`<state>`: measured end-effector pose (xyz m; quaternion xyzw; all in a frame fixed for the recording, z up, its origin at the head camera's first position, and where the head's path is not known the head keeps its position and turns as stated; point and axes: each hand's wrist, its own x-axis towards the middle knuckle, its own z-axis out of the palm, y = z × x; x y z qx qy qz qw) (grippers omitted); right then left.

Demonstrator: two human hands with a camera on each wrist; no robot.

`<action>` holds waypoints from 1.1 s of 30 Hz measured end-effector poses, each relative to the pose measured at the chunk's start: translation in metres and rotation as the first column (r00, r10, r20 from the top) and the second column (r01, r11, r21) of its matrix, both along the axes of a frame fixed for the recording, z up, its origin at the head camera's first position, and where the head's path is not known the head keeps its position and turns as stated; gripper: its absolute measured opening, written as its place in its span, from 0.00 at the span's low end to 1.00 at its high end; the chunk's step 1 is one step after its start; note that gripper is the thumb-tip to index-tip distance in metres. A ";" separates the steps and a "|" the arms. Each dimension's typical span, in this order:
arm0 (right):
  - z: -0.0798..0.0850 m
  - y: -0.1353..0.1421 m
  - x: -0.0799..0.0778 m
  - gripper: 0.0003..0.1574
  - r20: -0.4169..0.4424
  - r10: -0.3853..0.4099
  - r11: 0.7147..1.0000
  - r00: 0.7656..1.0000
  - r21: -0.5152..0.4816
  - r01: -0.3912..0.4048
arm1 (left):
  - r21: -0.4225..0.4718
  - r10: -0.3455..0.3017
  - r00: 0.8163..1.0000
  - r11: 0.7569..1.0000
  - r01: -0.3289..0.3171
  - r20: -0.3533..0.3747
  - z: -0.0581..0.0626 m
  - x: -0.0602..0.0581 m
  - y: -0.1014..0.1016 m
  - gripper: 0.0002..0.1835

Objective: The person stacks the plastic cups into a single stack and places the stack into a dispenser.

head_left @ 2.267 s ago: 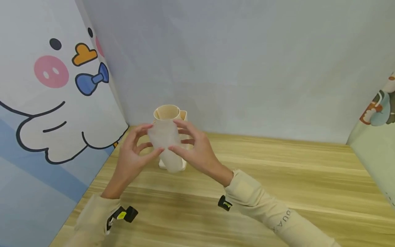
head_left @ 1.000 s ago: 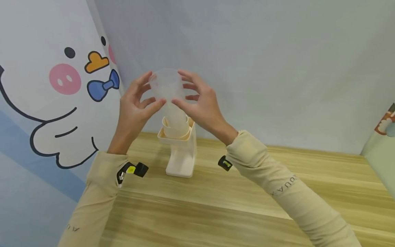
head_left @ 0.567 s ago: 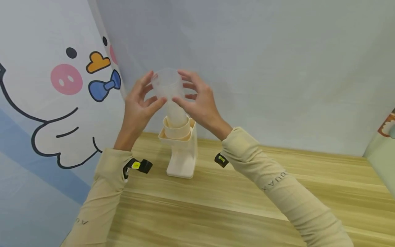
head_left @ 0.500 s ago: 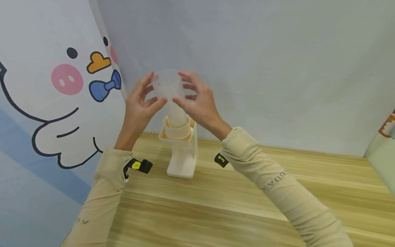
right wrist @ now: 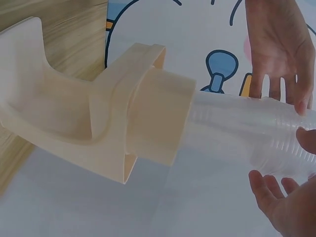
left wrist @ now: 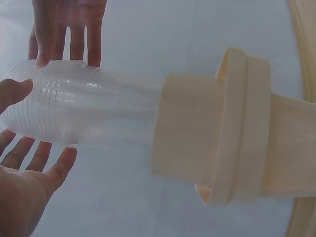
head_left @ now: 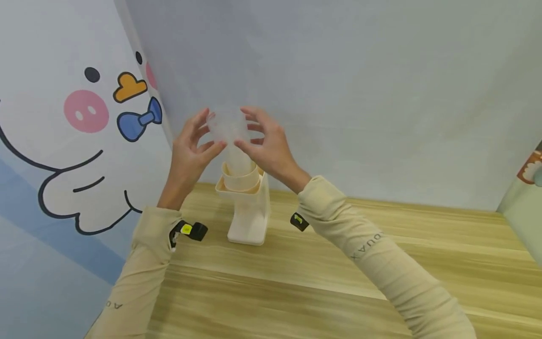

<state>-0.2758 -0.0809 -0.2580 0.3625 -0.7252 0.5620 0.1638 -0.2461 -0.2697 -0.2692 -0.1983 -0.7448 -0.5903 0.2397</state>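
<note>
A stack of clear plastic cups (head_left: 228,127) stands with its narrow end down inside the round collar of a cream cup dispenser (head_left: 247,221). My left hand (head_left: 190,148) holds the stack's left side near the wide top, thumb in front and fingers spread behind. On the opposite side my right hand (head_left: 268,143) grips it the same way. Many close rims show on the cup stack (left wrist: 49,98) in the left wrist view. How deep the stack reaches is hidden by the collar of the dispenser (right wrist: 160,118) in the right wrist view.
The dispenser's foot rests on a wood-grain table (head_left: 338,263). A pale backdrop (head_left: 360,103) rises right behind it. At the left is a cloth panel (head_left: 139,174) with a cartoon bird.
From in front of the dispenser, both hands have raised the cup stack above it, and its lower end has entered the collar. Over the last half second the hands have sunk slightly.
</note>
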 end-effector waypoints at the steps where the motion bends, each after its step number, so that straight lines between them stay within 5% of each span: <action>1: -0.002 0.000 0.000 0.37 0.005 0.001 1.000 1.000 0.003 -0.002 | -0.001 0.002 1.000 1.000 -0.002 0.005 -0.002 0.000 0.000 0.39; 12: -0.020 0.001 -0.007 0.38 0.065 0.002 1.000 0.998 0.007 -0.002 | 0.004 -0.031 0.997 1.000 0.030 0.066 -0.007 0.006 0.006 0.37; 21: -0.021 0.001 -0.010 0.37 0.077 -0.009 1.000 0.997 0.006 0.009 | 0.003 -0.015 0.998 1.000 0.015 0.068 -0.019 -0.010 0.001 0.37; 33: -0.021 0.002 -0.014 0.37 0.084 -0.022 0.998 0.996 0.068 0.017 | -0.008 0.004 0.996 1.000 -0.003 0.093 -0.021 -0.011 0.001 0.36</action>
